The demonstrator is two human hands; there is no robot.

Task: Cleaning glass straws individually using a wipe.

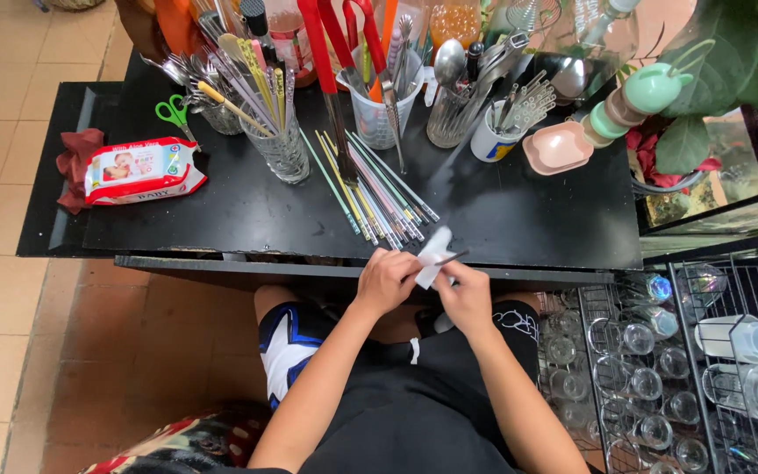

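A: What do the 2 hands hold?

B: The left hand [385,279] is closed in a loose fist at the near edge of the black table [519,219], gripping one end of a thin dark utensil [452,258]. The right hand [464,294] is curled around a white wipe [432,255], pinching it over that utensil. Whether it is a chopstick cannot be told from here.

A: Where does the wipe sit?

B: Between the 2 hands, just above the table's front edge and right in front of the person's lap.

A: And what lies close by?

B: A fan of chopsticks [377,195] lies flat on the table just beyond the hands, tips pointing toward them. Behind those stands a clear glass [279,140] full of more chopsticks, and a plastic cup [381,110] holding red tongs [335,44].

A: Anything off to the sides?

B: A red and white pack of wipes [140,169] lies on the left of the table, green scissors [171,111] just behind it. A pink bowl [557,147] sits on the right, and a wire rack of glasses [660,360] stands beside the person's right knee.
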